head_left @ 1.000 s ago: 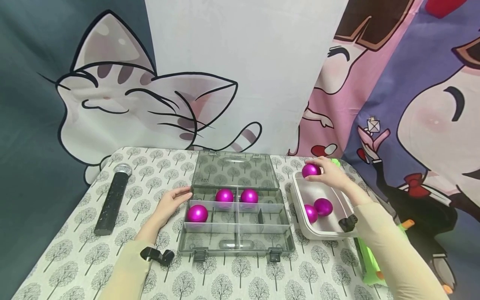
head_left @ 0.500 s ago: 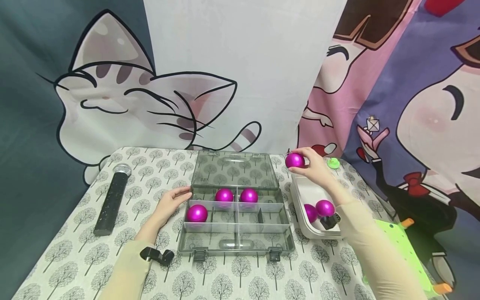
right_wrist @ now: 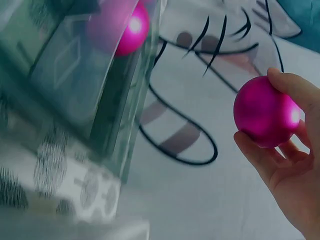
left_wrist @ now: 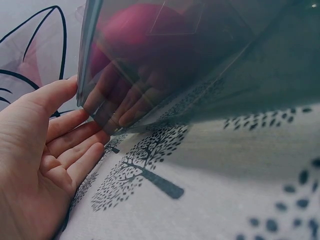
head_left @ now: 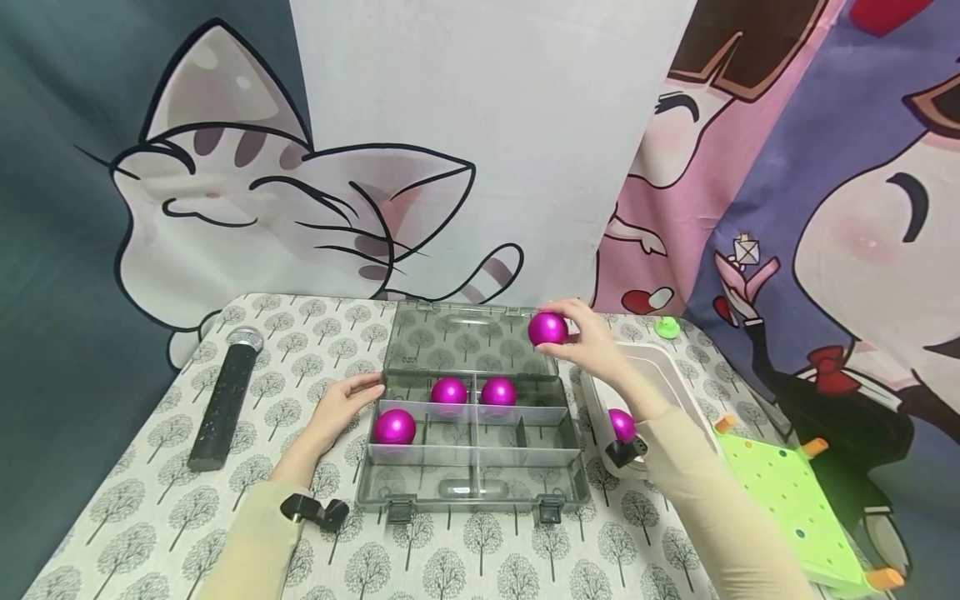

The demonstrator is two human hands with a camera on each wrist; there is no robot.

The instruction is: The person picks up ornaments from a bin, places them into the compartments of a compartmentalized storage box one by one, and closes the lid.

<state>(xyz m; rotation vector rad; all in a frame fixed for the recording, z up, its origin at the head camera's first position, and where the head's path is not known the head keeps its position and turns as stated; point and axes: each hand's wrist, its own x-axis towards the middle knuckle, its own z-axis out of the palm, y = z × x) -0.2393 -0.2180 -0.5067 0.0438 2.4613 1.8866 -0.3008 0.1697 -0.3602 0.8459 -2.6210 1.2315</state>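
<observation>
My right hand [head_left: 592, 340] holds a shiny magenta ball [head_left: 547, 329] between thumb and fingers, above the right part of the raised lid [head_left: 465, 337]. In the right wrist view the same ball [right_wrist: 266, 112] sits at the fingertips. The grey translucent compartment box [head_left: 498, 479] lies with its lid folded back. Two magenta balls [head_left: 449, 392] occupy its back row, on either side of the middle divider; another ball [head_left: 394, 427] is in the middle row at the left. With fingers extended, my left hand [head_left: 339, 412] touches the box's left side, seen closely in the left wrist view [left_wrist: 55, 145].
Right of the box stands a white tub [head_left: 693, 392], partly behind my right forearm, with a magenta ball [head_left: 622, 425] showing. A black microphone [head_left: 221, 404] lies at left. A green pegboard [head_left: 795, 508] and a small green duck [head_left: 667, 327] are at right.
My right hand has lifted its ball from over the white tub and carried it left to above the lid. The left hand has stayed at the box's side.
</observation>
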